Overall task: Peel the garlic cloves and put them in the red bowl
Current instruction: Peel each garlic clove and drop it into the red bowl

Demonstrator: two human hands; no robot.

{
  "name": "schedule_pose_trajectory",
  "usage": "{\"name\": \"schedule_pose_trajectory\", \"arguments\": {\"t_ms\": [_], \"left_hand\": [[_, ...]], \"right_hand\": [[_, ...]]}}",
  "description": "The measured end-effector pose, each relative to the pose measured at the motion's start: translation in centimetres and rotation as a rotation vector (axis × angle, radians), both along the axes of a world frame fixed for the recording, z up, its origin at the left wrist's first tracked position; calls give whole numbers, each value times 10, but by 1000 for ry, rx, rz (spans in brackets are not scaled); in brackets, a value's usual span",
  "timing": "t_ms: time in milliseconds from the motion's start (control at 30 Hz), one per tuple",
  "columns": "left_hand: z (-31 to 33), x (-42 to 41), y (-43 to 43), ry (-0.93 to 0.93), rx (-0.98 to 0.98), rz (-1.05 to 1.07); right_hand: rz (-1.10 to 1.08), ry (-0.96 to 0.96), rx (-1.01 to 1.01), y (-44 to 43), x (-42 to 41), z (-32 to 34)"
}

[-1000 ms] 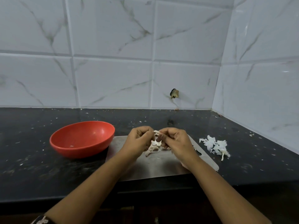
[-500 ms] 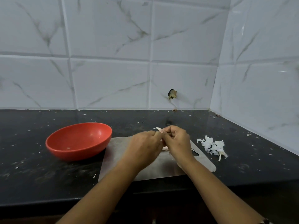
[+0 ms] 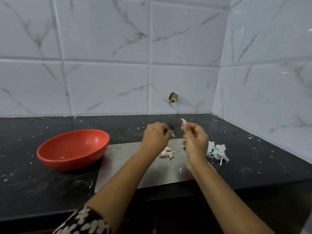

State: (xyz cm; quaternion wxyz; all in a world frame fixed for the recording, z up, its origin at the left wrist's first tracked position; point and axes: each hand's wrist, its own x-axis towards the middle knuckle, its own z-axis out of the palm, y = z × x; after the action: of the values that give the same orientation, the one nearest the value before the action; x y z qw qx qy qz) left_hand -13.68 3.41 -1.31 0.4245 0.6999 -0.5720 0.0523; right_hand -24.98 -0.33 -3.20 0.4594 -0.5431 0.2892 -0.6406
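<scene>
Head view, hands: the left hand point(image 3: 156, 135) and right hand point(image 3: 195, 139) now stand apart above the far edge of the steel board point(image 3: 135, 159). Half a second ago they were pressed together there.
Head view, right hand: its fingers are curled and pinch one garlic clove point(image 3: 184, 121), whose pale tip sticks up above the fingertips.
Head view, left hand: its fingers are curled and pinch a small pale scrap point(image 3: 172, 134). It is probably skin, but too small to be sure.
Head view, loose cloves: the bunch point(image 3: 167, 152) that both hands held a second ago now lies on the board near its far edge, between the wrists, and neither hand touches it.
Head view, red bowl: the red bowl point(image 3: 70, 163) sits on the countertop point(image 3: 33, 179) just beside the board's left edge, as before. Only a tiny pale fleck shows inside, and no whole clove.
Head view, peel heap: the peel heap point(image 3: 217, 150) lies on the countertop off the board's right edge, unchanged.
Meaning: one clove appears to have been pulled free and its peeling is under way. I cannot tell whether its skin is fully off. With the bowl nearly bare, the task looks to be at an early stage.
</scene>
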Motion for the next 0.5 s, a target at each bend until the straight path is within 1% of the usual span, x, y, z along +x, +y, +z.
{"name": "schedule_pose_trajectory", "arguments": {"t_ms": [100,167,233,300,400,500], "left_hand": [[6,-35,-34,35,76,-189],[3,-56,-51,-50,223,-288],[0,-64,-62,-155,325,-284],[0,-61,-66,-168,284,-195],[1,-49,-62,-29,175,-76],[0,-36,-49,-2,142,-109]], "right_hand": [[-128,-42,-54,-10,-20,6],[-169,-24,-5,-18,-33,8],[-184,41,63,-27,-45,3],[-154,88,133,-32,-52,-5],[-80,113,182,-30,-54,-11],[-30,96,180,-27,-50,-8]]}}
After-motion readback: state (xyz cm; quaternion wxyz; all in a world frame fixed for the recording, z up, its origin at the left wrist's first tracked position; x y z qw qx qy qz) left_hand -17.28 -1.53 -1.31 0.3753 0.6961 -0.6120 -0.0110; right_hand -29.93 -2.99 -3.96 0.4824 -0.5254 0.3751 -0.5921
